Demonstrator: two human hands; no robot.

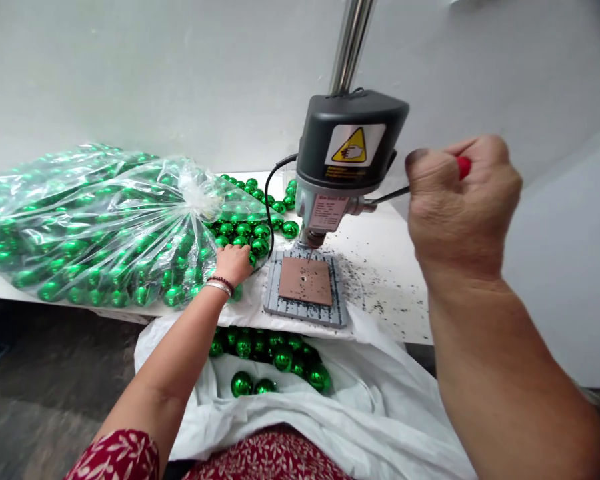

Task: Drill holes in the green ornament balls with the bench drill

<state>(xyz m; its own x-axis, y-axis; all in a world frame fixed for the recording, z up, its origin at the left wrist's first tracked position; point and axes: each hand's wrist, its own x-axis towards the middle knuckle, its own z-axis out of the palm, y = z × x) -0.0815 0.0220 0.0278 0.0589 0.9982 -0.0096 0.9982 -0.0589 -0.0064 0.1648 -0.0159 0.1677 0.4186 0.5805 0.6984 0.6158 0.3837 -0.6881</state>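
My right hand [463, 207] is closed round the red-ended lever [391, 195] of a small bench drill [353, 147]. Under the drill bit, a brown square board [305, 281] with a small hole lies on the grey slotted base plate [275, 300], and dark shavings are scattered over both. Left of the base, my left hand [233, 263] rests with bent fingers on the near edge of a pile of shiny green balls [243, 230]; whether it grips one is hidden. More green balls [283, 358] lie in the white cloth [380, 380] over my lap.
A large clear plastic bag [90, 227] of green balls fills the left of the white table [400, 293]. A black cable [267, 193] hangs from the drill's left side. Behind stands a pale wall [155, 73]. Dark shavings spread over the table right of the base.
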